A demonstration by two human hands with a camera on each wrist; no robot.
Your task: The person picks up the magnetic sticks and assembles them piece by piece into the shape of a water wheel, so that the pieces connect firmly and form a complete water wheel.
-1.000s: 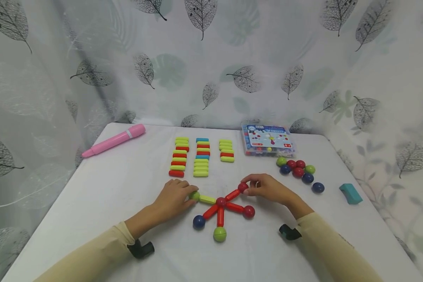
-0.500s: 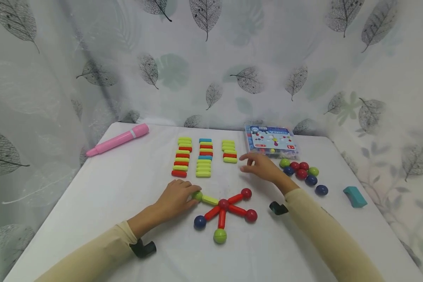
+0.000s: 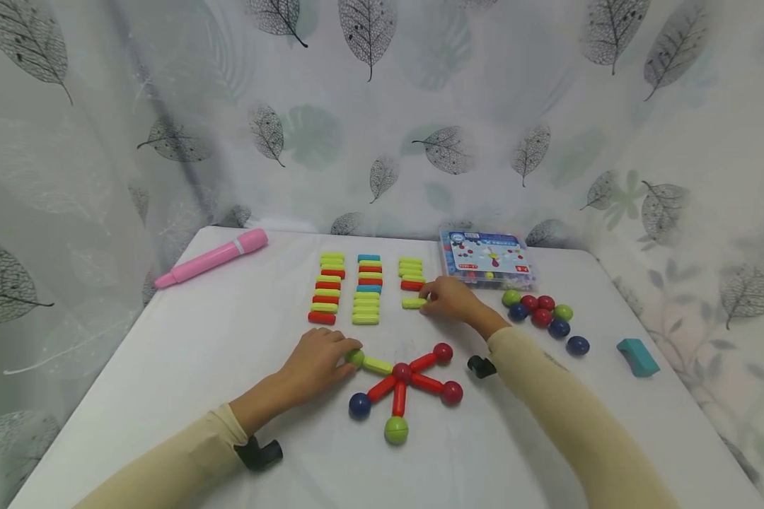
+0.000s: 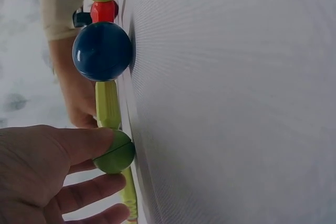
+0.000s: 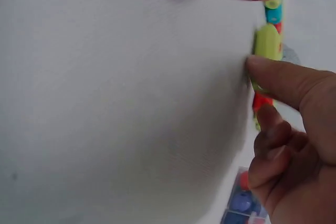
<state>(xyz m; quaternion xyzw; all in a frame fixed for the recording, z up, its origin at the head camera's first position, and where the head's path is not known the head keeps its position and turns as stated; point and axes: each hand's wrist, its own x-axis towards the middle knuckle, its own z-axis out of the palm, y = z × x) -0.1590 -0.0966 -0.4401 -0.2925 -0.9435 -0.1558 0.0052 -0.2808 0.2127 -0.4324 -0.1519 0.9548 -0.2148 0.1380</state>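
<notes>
The right hand (image 3: 452, 300) pinches the right end of a short yellow-green plastic rod (image 3: 414, 303), thumb against its side, at about twelve o'clock from the glossy red hub ball (image 3: 402, 372); whether the rod is off the desk (image 3: 267, 459) I cannot tell. The left hand (image 3: 318, 360), between nine and ten o'clock, has thumb and fingers round a glossy green ball (image 3: 354, 359), steadying, it seems, the star-shaped assembly. Five spokes look done, each a rod ending in a ball: the yellow-green spoke (image 3: 378, 365) at half past nine under the left hand, then red rods to a dark blue ball (image 3: 359, 406) at eight, a second green ball (image 3: 396, 430) at six, a red ball (image 3: 452, 393) past three and another red ball (image 3: 442, 353) at two. Twelve o'clock on the hub carries no spoke, so the build looks well along but perhaps unfinished. Farther out, parts remain unused: coloured rods in three columns (image 3: 327, 285) from half past ten to twelve, eight loose balls (image 3: 541, 317) at two, and a clear plastic box with a printed label (image 3: 489, 253) beyond, past one.
</notes>
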